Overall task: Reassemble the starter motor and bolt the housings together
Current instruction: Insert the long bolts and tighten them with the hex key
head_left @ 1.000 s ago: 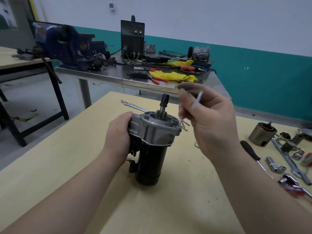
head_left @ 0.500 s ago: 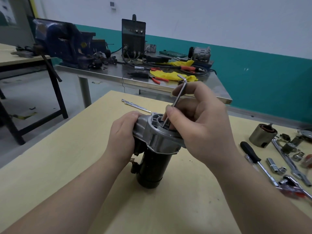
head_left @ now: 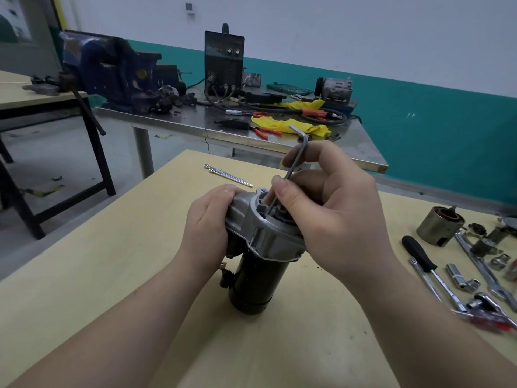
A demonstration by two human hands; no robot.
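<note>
- The starter motor (head_left: 260, 264) stands upright mid-table (head_left: 84, 275), its housings already mated.
- The left hand (head_left: 208, 228) grips its aluminium nose.
- The right hand (head_left: 330, 219) pinches a hex key (head_left: 297, 155) lowered into the nose.
- Bolting looks underway; loose sockets (head_left: 458, 278) wait near the right edge.

Soft even light, wide-angle edge distortion
</note>
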